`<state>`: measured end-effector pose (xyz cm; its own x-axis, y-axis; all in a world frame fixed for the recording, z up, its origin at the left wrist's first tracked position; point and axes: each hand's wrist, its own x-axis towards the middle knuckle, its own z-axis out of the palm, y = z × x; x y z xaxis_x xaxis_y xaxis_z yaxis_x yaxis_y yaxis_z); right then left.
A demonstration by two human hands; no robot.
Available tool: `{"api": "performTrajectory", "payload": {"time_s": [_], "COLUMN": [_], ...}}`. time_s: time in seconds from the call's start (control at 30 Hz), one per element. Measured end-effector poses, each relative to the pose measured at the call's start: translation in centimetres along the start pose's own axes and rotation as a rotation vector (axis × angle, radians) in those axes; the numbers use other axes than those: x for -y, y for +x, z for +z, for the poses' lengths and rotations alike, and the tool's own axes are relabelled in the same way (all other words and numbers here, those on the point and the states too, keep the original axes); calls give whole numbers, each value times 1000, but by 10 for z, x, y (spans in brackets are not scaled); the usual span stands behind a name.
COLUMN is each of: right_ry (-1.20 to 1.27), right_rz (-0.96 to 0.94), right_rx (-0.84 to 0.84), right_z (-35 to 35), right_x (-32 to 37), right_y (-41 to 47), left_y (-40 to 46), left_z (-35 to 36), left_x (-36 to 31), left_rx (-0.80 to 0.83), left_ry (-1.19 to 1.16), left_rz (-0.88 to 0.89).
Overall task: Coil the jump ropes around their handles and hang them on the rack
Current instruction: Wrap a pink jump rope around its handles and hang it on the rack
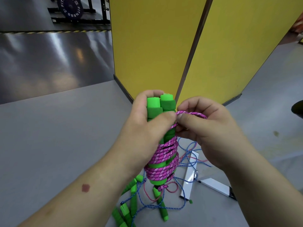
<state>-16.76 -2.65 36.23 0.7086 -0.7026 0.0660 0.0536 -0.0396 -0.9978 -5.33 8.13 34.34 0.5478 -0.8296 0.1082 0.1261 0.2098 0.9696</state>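
L hand (146, 122) grips green handles (161, 105); R hand (205, 126) pinches pink rope (191, 114); fingertips hidden.

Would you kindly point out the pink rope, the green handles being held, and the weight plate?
pink rope (161, 154): head view, on the coils wound round the handles.
green handles (161, 104): head view, on their top ends.
weight plate (70, 6): head view, on its face.
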Motion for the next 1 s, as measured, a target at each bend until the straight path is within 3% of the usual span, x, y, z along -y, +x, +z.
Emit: {"api": "performTrajectory", "payload": {"time_s": [0.07,0.17,0.57,0.9,1.0], "right_ry": [7,-1,8,43,82], "right_rz": [18,26,25,269,356], "right_rx": [-16,-58,-112,-53,0], "right_z": [0,-3,-6,-5,-7], "right_x": [2,5,11,4,0], "right_y": [0,1,0,3,4], "left_y": [1,4,3,1,3], "left_z": [0,-5,-13,-18,-19], "left_x": [1,1,-10,-14,-12], "left_rx": [-39,-26,210,352,328], "left_ry": [146,147,440,354,268], "left_rz": [34,18,30,41,50]}}
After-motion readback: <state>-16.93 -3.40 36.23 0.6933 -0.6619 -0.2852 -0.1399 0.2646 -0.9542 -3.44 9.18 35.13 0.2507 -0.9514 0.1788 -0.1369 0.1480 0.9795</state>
